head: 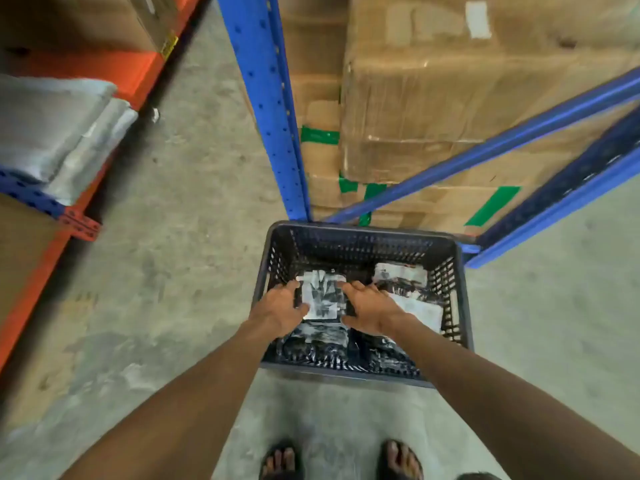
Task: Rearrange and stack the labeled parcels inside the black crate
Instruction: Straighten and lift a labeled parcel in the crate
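Hands, left (282, 308) and right (369, 311), grip parcel (323, 296) edges inside crate (360, 233).

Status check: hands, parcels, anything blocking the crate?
Left hand and right hand both gripping one labeled parcel inside black crate. More parcels alongside and beneath. Crate on floor by blue rack post; nothing blocking.
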Motion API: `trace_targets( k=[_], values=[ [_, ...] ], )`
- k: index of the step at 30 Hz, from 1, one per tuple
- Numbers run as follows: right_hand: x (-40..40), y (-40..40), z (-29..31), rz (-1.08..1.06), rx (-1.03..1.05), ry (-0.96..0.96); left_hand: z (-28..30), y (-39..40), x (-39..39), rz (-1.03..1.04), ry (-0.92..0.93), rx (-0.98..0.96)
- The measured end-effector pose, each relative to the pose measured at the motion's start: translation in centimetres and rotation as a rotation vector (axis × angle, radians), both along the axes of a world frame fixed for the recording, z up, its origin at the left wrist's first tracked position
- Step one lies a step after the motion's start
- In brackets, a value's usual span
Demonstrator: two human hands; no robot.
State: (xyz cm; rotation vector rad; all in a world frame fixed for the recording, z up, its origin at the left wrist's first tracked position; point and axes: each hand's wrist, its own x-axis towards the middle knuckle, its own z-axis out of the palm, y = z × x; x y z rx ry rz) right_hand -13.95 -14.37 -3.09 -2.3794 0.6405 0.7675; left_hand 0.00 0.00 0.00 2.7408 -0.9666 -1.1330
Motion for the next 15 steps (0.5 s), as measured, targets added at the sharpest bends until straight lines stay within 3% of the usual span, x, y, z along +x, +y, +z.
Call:
trace_targets(
  k=[4,9,15],
  values=[
    [1.8,-1.0,-9.9,-0.046,0.049,0.03,-10.9,-1.9,1.3,0.179,0.188,0.027],
    [4.3,-2.3,-20.2,0.057,0.057,0.003,-22.0,-4.0,3.5,0.383,0.283,0.032],
    [5.4,-2.5,-24.9,0.234,-0.081,0.087,-27.8,-4.4,5.2,0.58,0.342,-0.059]
  ],
)
